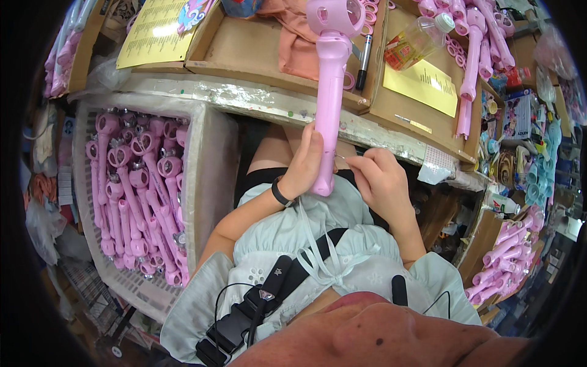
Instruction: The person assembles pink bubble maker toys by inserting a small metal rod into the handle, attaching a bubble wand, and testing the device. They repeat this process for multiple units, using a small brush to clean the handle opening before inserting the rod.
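My left hand [304, 164] is wrapped round the lower handle of a pink plastic toy wand [330, 92]. The wand stands nearly lengthwise before me, its round open-cage head at the top of the view and its handle end over my lap. Close beside the handle, on its right, my right hand [384, 180] has thumb and forefinger pinched together. A thin, shiny bit shows at those fingertips, too small to name. Whether it touches the handle I cannot tell.
A white plastic crate [199, 128] on the left holds many pink wands. Cardboard trays [235, 46] line the bench, with a black marker [364, 64], a drink bottle [419, 43] and yellow sheets [422, 85]. More pink wand parts [507, 254] fill a box at right.
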{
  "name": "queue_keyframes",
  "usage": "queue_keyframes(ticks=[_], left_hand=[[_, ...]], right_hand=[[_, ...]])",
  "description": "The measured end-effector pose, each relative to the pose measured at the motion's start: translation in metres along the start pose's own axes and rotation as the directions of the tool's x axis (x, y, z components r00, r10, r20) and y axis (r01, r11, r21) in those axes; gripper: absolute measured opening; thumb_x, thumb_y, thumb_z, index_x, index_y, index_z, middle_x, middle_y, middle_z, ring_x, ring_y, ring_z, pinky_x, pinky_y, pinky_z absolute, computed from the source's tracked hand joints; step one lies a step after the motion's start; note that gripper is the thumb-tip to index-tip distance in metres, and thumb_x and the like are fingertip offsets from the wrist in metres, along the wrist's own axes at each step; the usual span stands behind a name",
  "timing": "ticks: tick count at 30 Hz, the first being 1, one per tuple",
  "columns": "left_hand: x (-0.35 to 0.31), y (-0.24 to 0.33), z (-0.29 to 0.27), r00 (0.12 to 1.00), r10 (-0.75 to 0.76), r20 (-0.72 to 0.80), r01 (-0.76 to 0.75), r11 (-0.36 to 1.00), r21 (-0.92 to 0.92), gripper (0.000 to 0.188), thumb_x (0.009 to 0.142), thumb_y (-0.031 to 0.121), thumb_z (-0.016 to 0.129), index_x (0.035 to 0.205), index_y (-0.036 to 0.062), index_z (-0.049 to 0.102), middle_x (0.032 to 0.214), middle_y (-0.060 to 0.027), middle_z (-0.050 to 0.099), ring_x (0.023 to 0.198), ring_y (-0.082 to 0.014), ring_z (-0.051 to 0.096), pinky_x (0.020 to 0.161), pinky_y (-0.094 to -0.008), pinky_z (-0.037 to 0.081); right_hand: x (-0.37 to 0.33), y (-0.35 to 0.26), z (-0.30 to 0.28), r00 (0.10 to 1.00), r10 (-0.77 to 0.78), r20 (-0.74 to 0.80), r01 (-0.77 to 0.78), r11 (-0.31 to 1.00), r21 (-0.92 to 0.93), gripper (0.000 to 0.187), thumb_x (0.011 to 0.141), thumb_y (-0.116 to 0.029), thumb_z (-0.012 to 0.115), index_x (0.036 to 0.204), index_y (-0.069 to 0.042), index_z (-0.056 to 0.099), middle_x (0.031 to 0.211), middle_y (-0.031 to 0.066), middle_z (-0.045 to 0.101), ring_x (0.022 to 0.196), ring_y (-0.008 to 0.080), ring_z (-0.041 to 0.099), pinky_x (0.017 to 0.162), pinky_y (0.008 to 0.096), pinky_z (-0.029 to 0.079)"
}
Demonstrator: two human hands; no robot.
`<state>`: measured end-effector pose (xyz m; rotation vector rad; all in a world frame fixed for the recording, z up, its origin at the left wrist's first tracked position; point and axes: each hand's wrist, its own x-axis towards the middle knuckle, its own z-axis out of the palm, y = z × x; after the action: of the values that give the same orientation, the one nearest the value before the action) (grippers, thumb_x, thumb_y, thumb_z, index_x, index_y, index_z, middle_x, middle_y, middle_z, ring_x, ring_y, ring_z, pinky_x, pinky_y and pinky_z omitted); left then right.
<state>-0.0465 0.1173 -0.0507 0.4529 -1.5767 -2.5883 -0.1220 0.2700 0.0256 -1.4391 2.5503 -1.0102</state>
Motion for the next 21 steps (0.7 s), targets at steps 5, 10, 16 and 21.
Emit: queue_keyframes(ticks=[5,10,16,21], left_hand=[[-0.001,0.002,-0.001,0.999,-0.051,-0.001,0.051,0.998,-0.027,0.053,0.099,0.046,0.023,0.135,0.0074,0.023,0.081,-0.0075,0.05,0.058,-0.0142,0.055,0.055,-0.028,0.05],[0.0,0.008,0.001,0.997,-0.073,-0.018,0.073,0.997,0.005,0.05,0.1,0.042,0.027,0.137,0.0084,0.022,0.085,-0.0073,0.051,0.06,-0.0146,0.056,0.057,-0.029,0.051],[0.001,0.009,0.009,0.991,-0.127,-0.034,0.119,0.979,-0.163,0.055,0.098,0.031,0.045,0.142,0.0118,0.018,0.098,-0.0064,0.048,0.066,-0.011,0.054,0.059,-0.0281,0.053],[-0.002,0.013,0.007,0.984,-0.176,0.003,0.171,0.952,-0.254,0.055,0.097,0.036,0.044,0.141,0.014,0.019,0.092,-0.0067,0.052,0.064,-0.0153,0.059,0.06,-0.0315,0.054]], right_hand=[[0.002,0.0,-0.009,0.985,0.151,0.083,-0.164,0.967,0.194,0.021,0.077,0.005,0.062,0.097,0.0,0.056,0.088,0.0123,0.056,0.079,0.0254,0.058,0.071,0.0294,0.046],[-0.003,0.005,-0.002,0.975,0.22,-0.037,-0.205,0.949,0.239,0.014,0.081,0.0,0.063,0.095,-0.001,0.06,0.081,0.0108,0.061,0.066,0.0212,0.06,0.058,0.0279,0.047],[-0.012,0.01,0.013,0.92,0.389,-0.049,-0.359,0.885,0.296,0.011,0.089,-0.007,0.058,0.099,-0.002,0.06,0.066,0.006,0.058,0.053,0.0159,0.055,0.052,0.0252,0.045],[-0.017,0.019,0.014,0.882,0.47,0.035,-0.398,0.704,0.588,0.018,0.094,-0.01,0.052,0.108,0.0,0.05,0.072,0.0031,0.057,0.06,0.0091,0.053,0.054,0.0228,0.044]])
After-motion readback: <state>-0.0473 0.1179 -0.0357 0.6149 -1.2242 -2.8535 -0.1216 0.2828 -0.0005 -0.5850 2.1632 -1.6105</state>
